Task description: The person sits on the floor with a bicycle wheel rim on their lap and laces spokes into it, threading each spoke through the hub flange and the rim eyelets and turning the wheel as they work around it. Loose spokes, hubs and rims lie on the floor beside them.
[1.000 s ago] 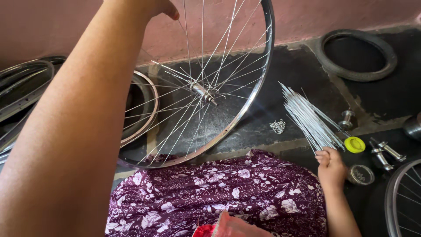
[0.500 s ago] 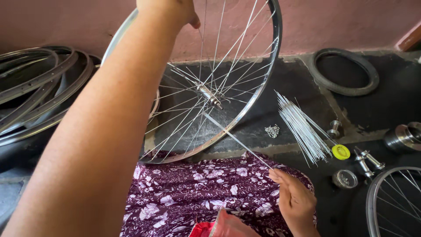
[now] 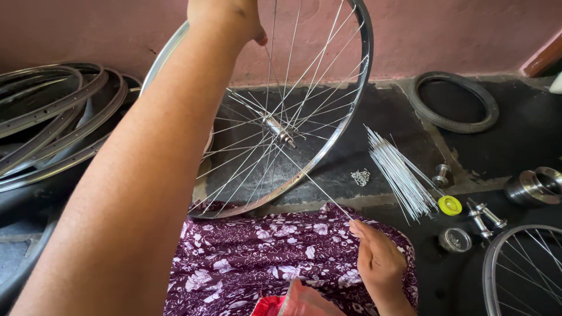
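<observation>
Left hand (image 3: 225, 17) grips the top of the wheel (image 3: 345, 134), upright on the floor as before. Right hand (image 3: 377, 260), at the spoke bundle (image 3: 398, 172) a second ago, now pinches one spoke (image 3: 316, 184) over the lap.

Silver wheel (image 3: 304, 117), purple floral cloth (image 3: 263, 257), yellow cap (image 3: 449, 205)

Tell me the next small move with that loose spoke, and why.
Probably feed the spoke on toward the hub. The right hand pinches its near end, its far end already lies at the hub, and the left hand holds the rim upright.
</observation>
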